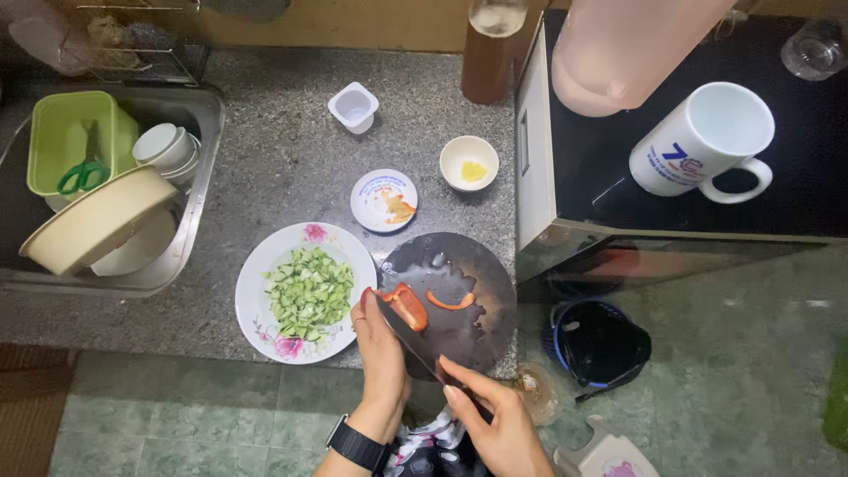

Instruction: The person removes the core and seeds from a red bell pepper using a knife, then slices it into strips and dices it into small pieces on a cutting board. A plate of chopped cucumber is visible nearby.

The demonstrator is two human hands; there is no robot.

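The left hand (382, 346) presses its fingertips on a red pepper piece (409, 306), fingers closed down on it, holding it against the dark round board (468, 265). The right hand (496, 415) is clamped on the handle of a knife (415, 340), whose blade runs up past the left hand's fingers and meets the pepper. A thin pepper strip (451, 302) lies on the board just right of the held piece. Left of the left hand sits a plate (256, 305) of chopped cucumber (309, 293). Beyond the board stand a small saucer (383, 200) and a bowl (469, 162) on the table (283, 150).
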